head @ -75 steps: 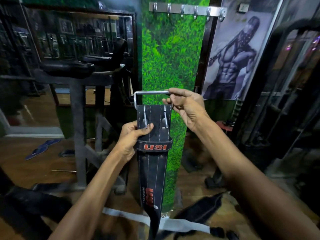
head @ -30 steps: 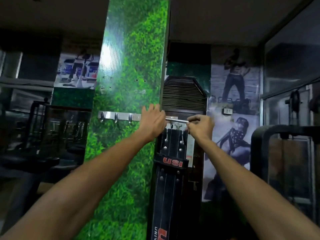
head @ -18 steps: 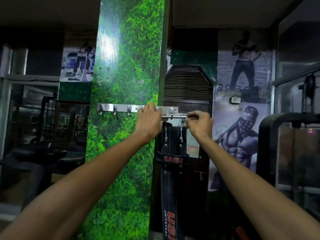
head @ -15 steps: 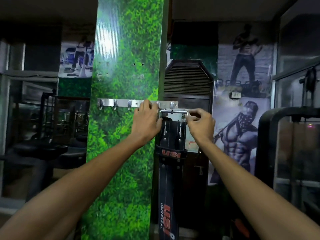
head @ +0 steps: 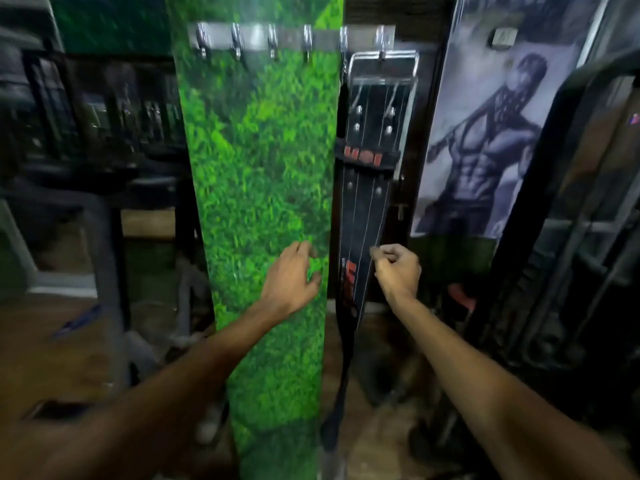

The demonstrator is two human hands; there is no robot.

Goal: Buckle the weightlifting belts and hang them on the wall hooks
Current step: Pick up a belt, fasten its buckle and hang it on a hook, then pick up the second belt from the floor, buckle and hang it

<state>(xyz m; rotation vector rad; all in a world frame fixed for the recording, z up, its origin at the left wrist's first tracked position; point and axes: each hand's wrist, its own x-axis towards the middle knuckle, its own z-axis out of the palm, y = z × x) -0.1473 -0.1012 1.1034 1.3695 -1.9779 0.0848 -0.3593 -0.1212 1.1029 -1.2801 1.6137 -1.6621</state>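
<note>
Nearest to me, both forearms have come down from the rack and now reach out at mid height. My left hand [head: 292, 277] is off the buckle it was steadying half a second ago; its fingers are loose and slightly bent, holding nothing, in front of the tall pillar covered in green artificial-grass print [head: 259, 188]. My right hand [head: 396, 268] has dropped too. Its fingers are curled, with the thumb and forefinger tips right at the edge of the belt's lower strap; the blur keeps me from telling whether they pinch that edge or only brush it.

Beyond the hands, the black leather weightlifting belt with red lettering [head: 367, 188] now hangs by itself. Its silver rectangular wire buckle [head: 381, 64] sits over the last hook on the right of the brushed-steel hook rail [head: 291, 38], and the strap falls straight down past my right hand toward the floor, just beside the pillar's right edge.

I read this as the hanging step done for this belt: the hook carries the weight, and neither hand supports the buckle. The other hooks along the rail look free. Behind, a grey poster of a muscular masked figure [head: 485, 150] covers the far wall, and dark gym machines stand to either side.
</note>
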